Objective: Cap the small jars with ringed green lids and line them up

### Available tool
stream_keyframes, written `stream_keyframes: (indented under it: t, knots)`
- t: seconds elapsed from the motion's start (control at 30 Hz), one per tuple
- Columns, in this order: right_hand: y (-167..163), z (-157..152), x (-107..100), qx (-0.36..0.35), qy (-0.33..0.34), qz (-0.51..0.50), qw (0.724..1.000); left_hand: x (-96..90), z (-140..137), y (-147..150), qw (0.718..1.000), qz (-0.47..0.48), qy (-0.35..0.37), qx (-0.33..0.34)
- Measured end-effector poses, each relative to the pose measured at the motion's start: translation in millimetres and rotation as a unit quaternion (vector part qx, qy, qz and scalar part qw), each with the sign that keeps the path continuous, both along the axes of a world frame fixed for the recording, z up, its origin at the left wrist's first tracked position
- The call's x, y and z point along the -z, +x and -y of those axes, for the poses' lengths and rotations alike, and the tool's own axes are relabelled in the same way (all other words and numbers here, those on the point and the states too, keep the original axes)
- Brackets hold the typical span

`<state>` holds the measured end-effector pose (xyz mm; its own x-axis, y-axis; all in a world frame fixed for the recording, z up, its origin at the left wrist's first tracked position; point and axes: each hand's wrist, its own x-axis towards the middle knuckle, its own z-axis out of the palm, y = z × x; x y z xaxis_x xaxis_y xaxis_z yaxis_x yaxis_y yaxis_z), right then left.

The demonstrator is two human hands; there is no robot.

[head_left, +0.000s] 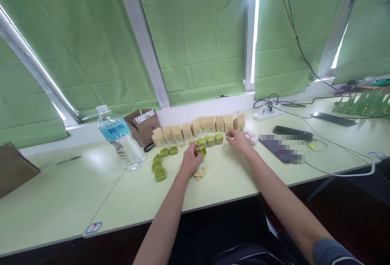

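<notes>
Green cup [202, 151] at the table [122, 204], right of the water bottle [124, 149] and in front of the paper bags [211, 124] — pinched by the left hand [191, 160]. Right hand [237, 140] near the row's right end, fingers curled — whether they pinch anything, I cannot tell. Yellow pieces [203, 175] lie nearby.

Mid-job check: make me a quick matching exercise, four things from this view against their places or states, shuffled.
Column one:
1. Left hand
2. Right hand
3. Small yellow plastic pieces
4. Clear plastic bottle with a blue label

Column two:
A. Scattered loose on the pale table
B. Standing just left of the brown cardboard box
C. Holding an olive-green plastic shell
D. Near the right end of the row of tan paper packets

Pairs: 1-C, 2-D, 3-A, 4-B
</notes>
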<state>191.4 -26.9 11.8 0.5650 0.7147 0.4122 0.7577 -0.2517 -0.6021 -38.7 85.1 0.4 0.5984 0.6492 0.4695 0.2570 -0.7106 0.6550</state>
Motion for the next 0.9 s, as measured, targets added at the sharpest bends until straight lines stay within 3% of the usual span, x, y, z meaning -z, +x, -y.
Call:
stream_keyframes:
  t: [0.13, 0.23, 0.4, 0.6, 0.77, 0.9]
  knots:
    - [2, 3, 8, 0.001, -0.135, 0.04, 0.99, -0.9, 1, 0, 1.0, -0.003, -0.006, 0.0]
    - [4, 3, 15, -0.053, -0.154, 0.047, 0.986, -1.0, 2, 0, 1.0, -0.005, -0.008, 0.001]
    - [1, -1, 13, -0.092, -0.105, 0.055, 0.989, -1.3, 2, 0, 1.0, -0.006, -0.016, 0.005]
    - [-31, -8, 0, -0.239, 0.096, 0.007, 0.966, -1.6, 2, 1, 1.0, 0.0, -0.009, -0.002]
    - [-58, -9, 0, -0.32, 0.094, -0.17, 0.927, -0.5, 1, 1, 1.0, 0.0, -0.003, -0.002]
    - [-61, -7, 1, -0.334, 0.046, -0.17, 0.926, -1.4, 0, 2, 1.0, -0.01, -0.002, -0.005]
